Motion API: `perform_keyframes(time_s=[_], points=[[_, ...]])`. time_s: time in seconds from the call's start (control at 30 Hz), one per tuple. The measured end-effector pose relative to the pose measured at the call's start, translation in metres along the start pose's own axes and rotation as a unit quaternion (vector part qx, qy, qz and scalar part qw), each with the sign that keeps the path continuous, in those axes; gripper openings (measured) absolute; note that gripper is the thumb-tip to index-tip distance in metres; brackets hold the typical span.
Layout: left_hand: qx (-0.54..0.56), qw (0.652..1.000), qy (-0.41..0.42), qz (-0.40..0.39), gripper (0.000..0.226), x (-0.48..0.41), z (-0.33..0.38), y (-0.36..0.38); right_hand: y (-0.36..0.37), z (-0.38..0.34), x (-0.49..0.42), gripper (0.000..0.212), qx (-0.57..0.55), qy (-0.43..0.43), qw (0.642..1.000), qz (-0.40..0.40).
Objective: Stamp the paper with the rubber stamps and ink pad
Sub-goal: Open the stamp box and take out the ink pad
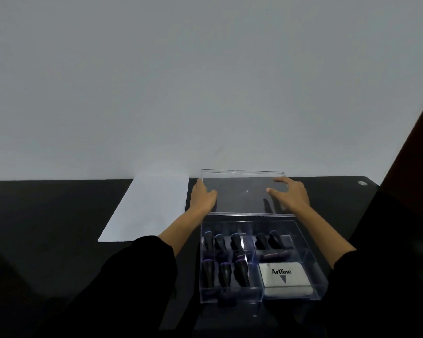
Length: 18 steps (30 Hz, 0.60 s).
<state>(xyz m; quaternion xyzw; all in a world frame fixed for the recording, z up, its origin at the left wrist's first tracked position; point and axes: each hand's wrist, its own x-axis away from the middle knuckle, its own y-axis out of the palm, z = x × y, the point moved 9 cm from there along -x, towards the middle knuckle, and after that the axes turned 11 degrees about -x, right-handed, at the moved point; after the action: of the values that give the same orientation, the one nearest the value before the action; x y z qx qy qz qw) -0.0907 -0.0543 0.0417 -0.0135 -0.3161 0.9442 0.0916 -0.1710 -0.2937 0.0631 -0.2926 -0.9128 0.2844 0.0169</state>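
Two hands on lid (242, 191) behind box (261, 296): left hand (202, 198) grips its edge, right hand (291, 193) lies spread. Inside box: stamps (230, 259), ink pad (286, 278); paper (149, 208) left of it. Likely light, rigid stamps; grasp handles.

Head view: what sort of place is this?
Probably a plain desk for office or craft work: a dark glossy table against a bare wall, a white paper sheet, and a clear box holding rubber stamps and an Artline ink pad.
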Motion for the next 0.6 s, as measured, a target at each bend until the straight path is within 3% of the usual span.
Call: perform_keyframes(time_s=[0.27,0.6], points=[[-0.019,0.999,-0.034,-0.027,0.038,-0.048,-0.03,0.031,0.036,0.035,-0.043,0.044,0.003,0.024,1.0,-0.014],[-0.088,0.992,-0.078,-0.055,0.051,-0.057,-0.054,0.049,0.062,0.063,-0.053,0.045,0.007,0.055,0.998,-0.044]])
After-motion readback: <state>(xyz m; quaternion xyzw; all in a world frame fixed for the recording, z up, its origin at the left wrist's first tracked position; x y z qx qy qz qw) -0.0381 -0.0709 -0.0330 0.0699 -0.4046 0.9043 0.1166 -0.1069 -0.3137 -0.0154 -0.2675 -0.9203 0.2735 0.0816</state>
